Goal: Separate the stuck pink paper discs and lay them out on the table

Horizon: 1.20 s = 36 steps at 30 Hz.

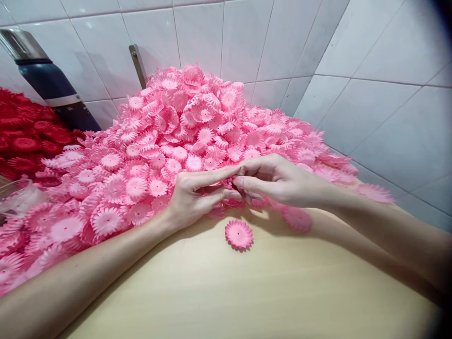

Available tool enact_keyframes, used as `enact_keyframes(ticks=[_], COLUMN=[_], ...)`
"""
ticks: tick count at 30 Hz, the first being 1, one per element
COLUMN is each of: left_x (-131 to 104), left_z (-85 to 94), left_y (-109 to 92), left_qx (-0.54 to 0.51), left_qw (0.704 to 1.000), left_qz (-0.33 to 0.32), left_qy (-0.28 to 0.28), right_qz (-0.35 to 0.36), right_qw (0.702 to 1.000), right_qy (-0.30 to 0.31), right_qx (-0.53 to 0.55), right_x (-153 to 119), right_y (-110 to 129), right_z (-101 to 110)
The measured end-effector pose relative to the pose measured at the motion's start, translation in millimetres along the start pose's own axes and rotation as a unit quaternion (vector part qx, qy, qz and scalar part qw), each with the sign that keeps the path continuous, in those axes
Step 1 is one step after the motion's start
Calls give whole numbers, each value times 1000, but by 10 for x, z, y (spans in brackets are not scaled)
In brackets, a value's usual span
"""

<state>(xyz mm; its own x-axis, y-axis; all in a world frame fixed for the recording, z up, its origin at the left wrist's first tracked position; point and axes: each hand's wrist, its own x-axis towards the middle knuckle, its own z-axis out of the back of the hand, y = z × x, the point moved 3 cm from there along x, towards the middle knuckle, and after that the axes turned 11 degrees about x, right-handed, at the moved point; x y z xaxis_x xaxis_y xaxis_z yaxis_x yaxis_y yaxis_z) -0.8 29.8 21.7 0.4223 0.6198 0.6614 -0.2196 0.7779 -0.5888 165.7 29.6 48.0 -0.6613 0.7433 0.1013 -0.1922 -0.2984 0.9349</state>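
Note:
My left hand [196, 193] and my right hand [280, 181] meet fingertip to fingertip at the front edge of a large heap of pink artificial flower petal discs [190, 122]. Thumb and fingers are pinched together on both hands. A bit of darker pink shows between the fingertips, but the fingers hide most of it, so I cannot tell what they hold. Just below my hands, a single pink petal disc [239, 235] with a small centre hole lies flat on the table. Another pink disc [297, 219] rests under my right wrist.
The heap spreads over the pale wooden table [247, 296] against a tiled wall [197, 35]. At the left are a red petal heap [24, 136], a dark blue bottle [58, 84] and a clear plastic container [21, 200]. A metal strip [137, 66] stands behind the heap.

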Motion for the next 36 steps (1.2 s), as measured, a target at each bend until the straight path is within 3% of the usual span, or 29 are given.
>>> enact_keyframes(ticks=[6, 18, 24, 29, 36], left_x=[-14, -23, -1, -5, 25], left_z=[-13, -16, -40, -86, -56], left_y=[34, 57, 40, 16, 62], left_qx=[-54, -56, -84, -168, -113], left_qw=[997, 996, 994, 974, 974], left_qz=[59, 71, 64, 154, 192], left_qy=[0, 10, 30, 15, 44], right_qz=[-2, -5, -19, 9, 80], right_qw=[999, 985, 998, 1000, 993], right_qy=[7, 71, 12, -19, -11], right_qx=[43, 157, 52, 16, -88], right_x=[12, -11, -20, -33, -41], right_y=[16, -35, -24, -17, 14], right_z=[27, 75, 67, 26, 8])
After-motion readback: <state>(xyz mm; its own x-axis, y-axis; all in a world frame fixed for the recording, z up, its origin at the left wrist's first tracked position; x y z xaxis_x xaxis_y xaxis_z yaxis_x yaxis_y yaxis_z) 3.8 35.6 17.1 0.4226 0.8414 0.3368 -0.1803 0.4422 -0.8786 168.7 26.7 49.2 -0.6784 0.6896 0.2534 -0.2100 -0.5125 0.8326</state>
